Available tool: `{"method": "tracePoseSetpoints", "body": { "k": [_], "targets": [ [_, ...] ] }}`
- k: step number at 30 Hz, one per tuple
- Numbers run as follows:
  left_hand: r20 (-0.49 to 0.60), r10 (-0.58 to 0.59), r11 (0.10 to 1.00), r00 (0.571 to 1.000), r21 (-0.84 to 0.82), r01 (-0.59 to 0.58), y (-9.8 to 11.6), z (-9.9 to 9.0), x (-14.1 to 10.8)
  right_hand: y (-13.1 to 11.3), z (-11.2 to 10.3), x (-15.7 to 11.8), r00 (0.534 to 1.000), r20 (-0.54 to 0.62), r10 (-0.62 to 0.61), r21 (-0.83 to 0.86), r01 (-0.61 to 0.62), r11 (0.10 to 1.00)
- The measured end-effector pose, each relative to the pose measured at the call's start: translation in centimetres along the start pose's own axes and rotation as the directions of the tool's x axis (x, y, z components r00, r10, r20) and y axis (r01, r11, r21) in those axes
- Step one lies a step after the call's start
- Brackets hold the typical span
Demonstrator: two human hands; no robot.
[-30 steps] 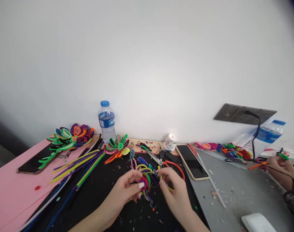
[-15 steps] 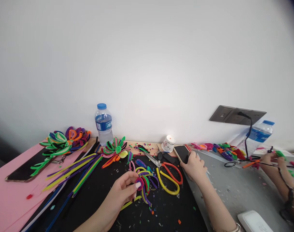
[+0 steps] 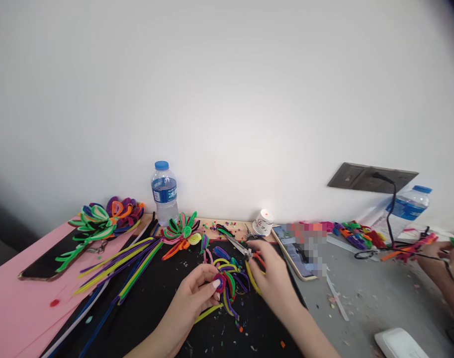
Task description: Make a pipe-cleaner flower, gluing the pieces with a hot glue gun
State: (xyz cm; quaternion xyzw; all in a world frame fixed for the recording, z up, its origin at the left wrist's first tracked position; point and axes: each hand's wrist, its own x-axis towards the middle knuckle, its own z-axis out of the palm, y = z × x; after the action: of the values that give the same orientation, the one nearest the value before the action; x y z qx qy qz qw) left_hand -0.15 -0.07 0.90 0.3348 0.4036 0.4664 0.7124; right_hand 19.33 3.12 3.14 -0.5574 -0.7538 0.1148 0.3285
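Note:
My left hand [image 3: 200, 293] pinches a purple and magenta pipe-cleaner coil [image 3: 220, 283] between thumb and fingers. Beside the coil are curled pipe-cleaner petals [image 3: 229, 286] in green, yellow, red and purple, partly behind the fingertips. My right hand [image 3: 269, 273] is over the scissors [image 3: 238, 244], fingers curved and apart from the thumb, covering much of the red and yellow handles. Whether it touches the handles is hard to see. To its right lies a phone [image 3: 296, 253] with a lit screen, untouched. A finished-looking pipe-cleaner flower [image 3: 182, 231] lies behind my left hand.
Loose pipe cleaners [image 3: 126, 263] lie on the black mat at left, near a dark phone [image 3: 44, 256] under more flowers [image 3: 100, 219]. A water bottle [image 3: 164, 194] and a paper cup [image 3: 263, 222] stand by the wall. Another person's hand [image 3: 441, 258] works at far right.
My right hand has left the phone and moved left over the scissors handles. The phone's screen, dark before, is now lit. My left hand keeps its pinch on the coil.

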Motion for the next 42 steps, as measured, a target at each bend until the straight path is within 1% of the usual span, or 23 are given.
{"method": "tracePoseSetpoints", "body": {
  "k": [2,4,6,8,11,16,19,23,27,33,38,42],
  "targets": [
    [0.024,0.019,1.0,1.0,0.006,-0.019,-0.2,-0.2,0.1,-1.8,1.0,-1.1,0.994,0.092,-0.066,0.119,0.055,0.991],
    [0.034,0.03,1.0,0.999,0.008,-0.03,-0.3,-0.4,0.2,-2.8,1.7,-2.1,0.982,0.161,-0.098,0.199,0.065,0.978],
    [0.03,0.027,0.999,0.999,0.021,-0.027,-0.2,-0.4,0.2,-3.0,2.3,-2.9,0.973,0.204,-0.106,0.258,0.051,0.965],
    [0.034,0.023,0.999,0.999,0.036,-0.024,0.0,-0.4,0.1,-2.8,2.7,-3.4,0.969,0.221,-0.11,0.311,0.037,0.95],
    [0.052,0.033,0.999,0.998,0.042,-0.035,0.1,-0.2,0.0,-2.5,3.3,-3.6,0.973,0.205,-0.11,0.365,0.029,0.93],
    [0.064,0.035,0.997,0.997,0.073,-0.04,0.0,-0.3,-0.2,-2.6,3.6,-3.7,0.982,0.173,-0.078,0.385,0.006,0.923],
    [0.057,0.023,0.994,0.998,0.103,-0.029,-0.2,-0.4,-0.1,-2.6,3.5,-3.7,0.985,0.148,-0.091,0.406,0.023,0.913],
    [0.069,0.042,0.994,0.997,0.099,-0.048,-0.4,-0.5,-0.1,-2.4,3.5,-3.6,0.99,0.103,-0.095,0.414,0.044,0.909],
    [0.071,0.04,0.993,0.997,0.106,-0.047,-0.4,-0.3,-0.1,-2.4,3.6,-3.4,0.99,0.102,-0.093,0.414,0.043,0.909],
    [0.08,0.038,0.993,0.996,0.108,-0.046,-0.2,-0.2,-0.3,-2.5,3.4,-3.4,0.991,0.068,-0.115,0.421,0.076,0.904],
    [0.072,-0.006,0.997,0.997,0.08,0.0,-0.2,-0.1,-0.3,-2.2,3.4,-3.5,0.99,0.087,-0.108,0.43,0.061,0.901],
    [0.038,0.004,0.998,0.999,0.062,-0.007,-0.1,0.2,-0.4,-2.0,3.5,-3.5,0.985,0.121,-0.124,0.454,0.057,0.889]
  ]
}}
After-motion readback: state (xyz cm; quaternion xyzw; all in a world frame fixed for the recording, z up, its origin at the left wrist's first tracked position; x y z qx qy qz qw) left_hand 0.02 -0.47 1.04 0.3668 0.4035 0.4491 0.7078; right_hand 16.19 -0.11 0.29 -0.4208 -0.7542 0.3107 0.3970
